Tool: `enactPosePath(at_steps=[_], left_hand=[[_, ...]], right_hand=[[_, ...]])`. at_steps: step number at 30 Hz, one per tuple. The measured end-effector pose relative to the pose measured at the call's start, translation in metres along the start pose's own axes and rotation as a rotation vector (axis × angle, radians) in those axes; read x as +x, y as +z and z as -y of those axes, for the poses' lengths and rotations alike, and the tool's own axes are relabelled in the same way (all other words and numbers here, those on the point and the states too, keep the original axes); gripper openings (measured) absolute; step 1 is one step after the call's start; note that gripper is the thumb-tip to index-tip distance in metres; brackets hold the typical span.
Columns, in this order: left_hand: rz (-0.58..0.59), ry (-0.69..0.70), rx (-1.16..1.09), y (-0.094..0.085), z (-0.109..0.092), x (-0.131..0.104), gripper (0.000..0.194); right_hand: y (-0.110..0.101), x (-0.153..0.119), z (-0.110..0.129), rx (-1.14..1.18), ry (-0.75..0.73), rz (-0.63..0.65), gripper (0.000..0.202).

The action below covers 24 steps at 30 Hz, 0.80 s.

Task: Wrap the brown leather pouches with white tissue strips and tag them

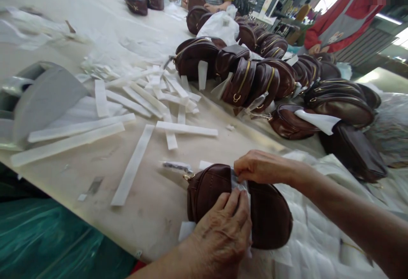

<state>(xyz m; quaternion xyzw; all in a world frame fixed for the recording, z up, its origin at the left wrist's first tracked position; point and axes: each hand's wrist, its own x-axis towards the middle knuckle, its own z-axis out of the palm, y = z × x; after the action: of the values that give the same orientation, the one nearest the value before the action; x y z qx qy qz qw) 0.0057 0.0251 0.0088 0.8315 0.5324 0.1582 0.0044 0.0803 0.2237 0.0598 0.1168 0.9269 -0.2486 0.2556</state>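
Observation:
A dark brown rounded bag (pixel 269 217) lies on the pale table (pixel 143 223) in front of me, with a metal ring and a plastic-wrapped piece (pixel 177 167) at its left end. A thin whitish wrapping strip (pixel 237 181) crosses the middle of the bag. My left hand (pixel 223 228) rests on the bag, its fingers pressed together on the strip. Above it, my right hand (pixel 256 166) pinches the strip's upper end at the bag's far edge. A white piece sticks out beneath the bag at its lower left.
White strips (pixel 132 164) lie scattered left of the bag, near a grey tape dispenser (pixel 47 100). Many brown bags (pixel 264 79) are piled at the back right. Two people stand beyond the table. Green plastic (pixel 57 232) hangs below the near edge.

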Motion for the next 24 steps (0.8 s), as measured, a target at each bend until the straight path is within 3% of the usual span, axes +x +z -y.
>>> enactPosePath(at_steps=[4,9,13,16,18,20,24], left_hand=[[-0.062,0.000,0.023,0.006,0.001,-0.001,0.048],[-0.052,-0.015,0.028,0.002,0.002,0.000,0.049],[-0.053,-0.021,0.023,-0.003,0.001,-0.001,0.048],[-0.043,-0.026,-0.016,-0.005,0.000,-0.001,0.050],[-0.030,-0.039,-0.062,-0.003,0.000,-0.001,0.049],[-0.032,-0.049,-0.115,0.000,0.000,-0.002,0.047],[-0.115,-0.047,-0.198,0.009,-0.002,-0.008,0.024]], right_hand=[[-0.002,0.014,-0.016,0.170,0.142,-0.087,0.040],[0.016,0.024,-0.048,0.671,0.161,-0.006,0.036],[0.034,0.010,-0.060,0.661,0.244,-0.270,0.040],[0.050,-0.014,-0.044,0.520,0.272,-0.646,0.032],[0.065,-0.031,-0.022,0.341,0.175,-0.860,0.024],[0.084,-0.043,0.003,0.135,0.009,-0.929,0.023],[0.119,-0.054,0.041,-0.100,-0.202,-0.929,0.034]])
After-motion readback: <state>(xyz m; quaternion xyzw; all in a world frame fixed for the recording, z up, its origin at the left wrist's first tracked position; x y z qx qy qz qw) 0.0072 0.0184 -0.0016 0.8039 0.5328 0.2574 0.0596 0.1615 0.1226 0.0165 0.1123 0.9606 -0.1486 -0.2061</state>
